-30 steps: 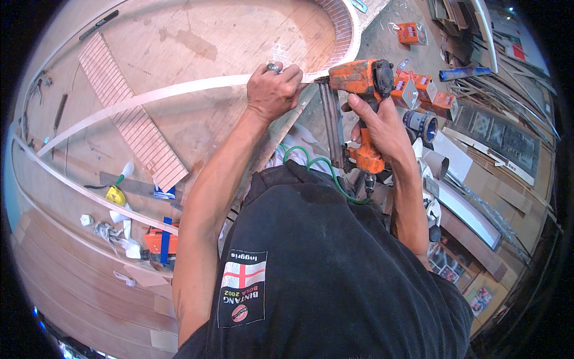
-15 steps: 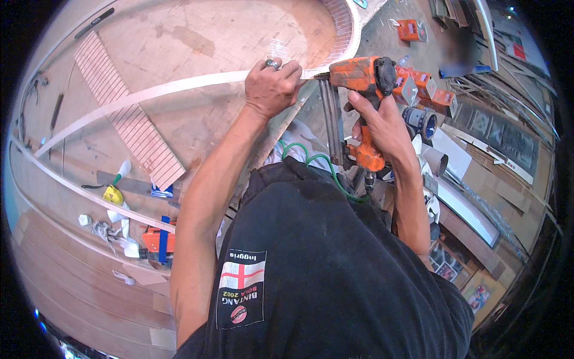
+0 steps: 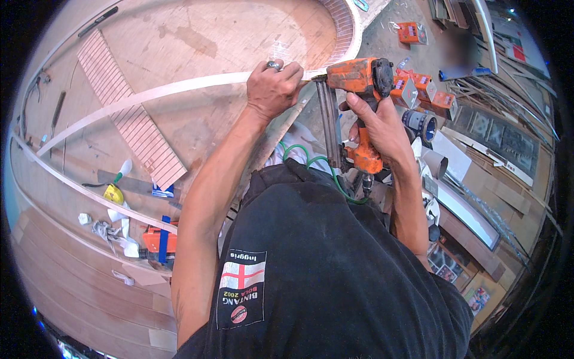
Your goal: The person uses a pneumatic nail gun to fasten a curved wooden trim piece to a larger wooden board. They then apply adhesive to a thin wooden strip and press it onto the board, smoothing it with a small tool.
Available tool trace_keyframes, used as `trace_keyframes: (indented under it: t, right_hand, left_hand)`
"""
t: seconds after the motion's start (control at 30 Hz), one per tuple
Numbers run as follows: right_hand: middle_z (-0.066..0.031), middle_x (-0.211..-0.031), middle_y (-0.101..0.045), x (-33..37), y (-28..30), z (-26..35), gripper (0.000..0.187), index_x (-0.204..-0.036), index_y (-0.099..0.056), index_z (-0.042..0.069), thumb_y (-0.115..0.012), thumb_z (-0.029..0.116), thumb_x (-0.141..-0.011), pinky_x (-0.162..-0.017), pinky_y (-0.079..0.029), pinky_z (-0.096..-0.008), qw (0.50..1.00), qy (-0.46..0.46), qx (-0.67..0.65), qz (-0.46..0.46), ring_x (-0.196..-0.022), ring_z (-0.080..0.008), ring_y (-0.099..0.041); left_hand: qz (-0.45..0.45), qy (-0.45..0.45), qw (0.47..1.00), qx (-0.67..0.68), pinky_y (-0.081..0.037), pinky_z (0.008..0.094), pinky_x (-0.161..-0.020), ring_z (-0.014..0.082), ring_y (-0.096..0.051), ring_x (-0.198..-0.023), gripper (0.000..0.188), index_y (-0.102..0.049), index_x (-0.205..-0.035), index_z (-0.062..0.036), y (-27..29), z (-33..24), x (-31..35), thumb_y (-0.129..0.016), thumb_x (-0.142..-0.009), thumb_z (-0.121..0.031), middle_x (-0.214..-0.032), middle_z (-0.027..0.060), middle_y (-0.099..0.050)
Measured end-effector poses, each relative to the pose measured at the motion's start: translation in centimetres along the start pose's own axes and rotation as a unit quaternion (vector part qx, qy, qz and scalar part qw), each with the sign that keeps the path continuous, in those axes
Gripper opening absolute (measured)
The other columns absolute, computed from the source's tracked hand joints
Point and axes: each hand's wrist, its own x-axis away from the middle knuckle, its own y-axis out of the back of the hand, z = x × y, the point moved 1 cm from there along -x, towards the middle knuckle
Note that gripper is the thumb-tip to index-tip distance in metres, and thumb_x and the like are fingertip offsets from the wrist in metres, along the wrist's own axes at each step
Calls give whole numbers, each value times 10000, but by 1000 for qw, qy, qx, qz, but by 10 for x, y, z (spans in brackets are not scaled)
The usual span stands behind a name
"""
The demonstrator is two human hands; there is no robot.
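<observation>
My right hand (image 3: 378,122) grips an orange and black nail gun (image 3: 353,75) by its handle. The tool's nose points left and meets the end of a pale, bent wooden strip (image 3: 161,91), close to my left hand. My left hand (image 3: 275,88), with a ring on one finger, is closed around that strip near a curved, slatted wooden rim (image 3: 345,30). A green air hose (image 3: 335,179) runs from the base of the nail gun toward my waist. The fingertips of my left hand are partly hidden.
A grooved board (image 3: 128,107) lies under the strip on the plywood panel (image 3: 239,30). A yellow and green tool (image 3: 112,192) and an orange box (image 3: 156,239) lie at the left. Orange boxes (image 3: 404,91), a round can (image 3: 420,124) and wood offcuts (image 3: 508,197) crowd the right side.
The nail gun has shifted very slightly left and down at its nose. My left hand keeps its hold on the strip, barely moved to the right.
</observation>
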Motion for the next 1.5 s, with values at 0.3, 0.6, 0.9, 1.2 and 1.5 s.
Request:
trace_keyframes:
  t: [0.3,0.6,0.9,1.2,1.5]
  right_hand:
    - [-94,-977,-675,-2,-2,2,519,-1297,-541,6,-683,402,-993,-499,-507,-259,999,21,32,-6,-559,-107,-596]
    - [-84,-956,-677,-3,-2,-3,468,-1277,-583,-5,-671,365,-1004,-501,-481,-260,1000,15,15,-10,-549,-114,-584]
    - [-89,-970,-683,-4,3,-7,477,-1294,-554,5,-666,369,-1007,-513,-499,-269,999,18,38,-13,-550,-115,-590]
    - [-102,-982,-681,-2,2,-5,487,-1288,-553,-5,-667,376,-1006,-499,-503,-275,999,25,23,-15,-534,-110,-582]
    - [-99,-1129,-654,-2,1,3,496,-1351,-549,-1,-677,322,-998,-524,-556,-274,1000,6,18,17,-807,-143,-643]
  left_hand:
    - [-18,2,1000,4,-443,337,-675,171,-659,-772,135,-677,-828,-150,-2,0,1,-721,-790,-272,-831,-21,-595]
    - [-3,1,1000,-1,-459,346,-680,169,-667,-776,95,-662,-822,-153,-2,-1,1,-689,-811,-243,-838,-20,-589]
    - [39,-16,999,19,-513,374,-757,221,-685,-858,119,-641,-958,-96,2,4,1,-611,-843,-97,-954,46,-626]
    - [106,7,990,93,-541,402,-803,298,-684,-943,320,-637,-1040,-65,15,12,1,-695,-728,-15,-973,101,-632]
    - [80,32,989,117,-553,411,-799,286,-680,-943,235,-686,-968,-67,14,8,-1,-685,-735,-36,-961,88,-649]
